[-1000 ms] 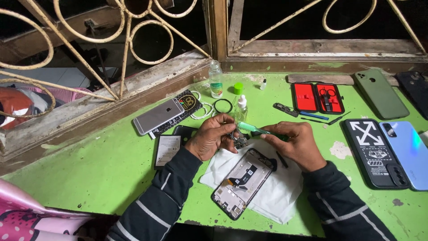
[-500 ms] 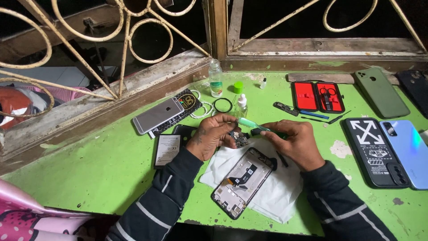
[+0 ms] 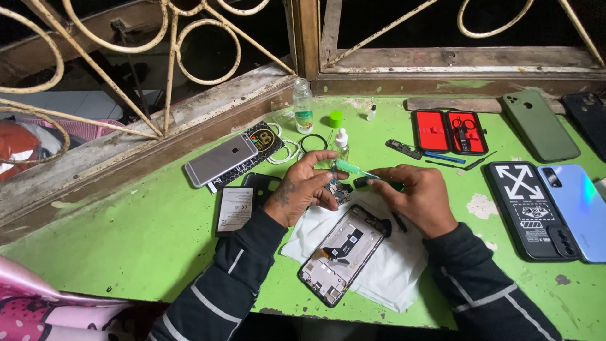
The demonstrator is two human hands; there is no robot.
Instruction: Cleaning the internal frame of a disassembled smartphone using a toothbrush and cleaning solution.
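— Hands first: how do they sit?
— Both forearms angle in from below and meet over a white cloth (image 3: 385, 265). The left hand (image 3: 302, 189) pinches a small circuit board (image 3: 338, 189) between thumb and fingers; the right hand (image 3: 420, 196) is closed around a green-handled screwdriver (image 3: 353, 169), its clear end towards the left fingers.
— And the opened phone?
— One opened phone frame (image 3: 341, 252) lies just below both grips, on the cloth.
— Farther out?
— Left of the grip, one silver phone (image 3: 221, 159). Beyond it, two small bottles. Right of it, one red tool case (image 3: 453, 131) and four phones or covers.
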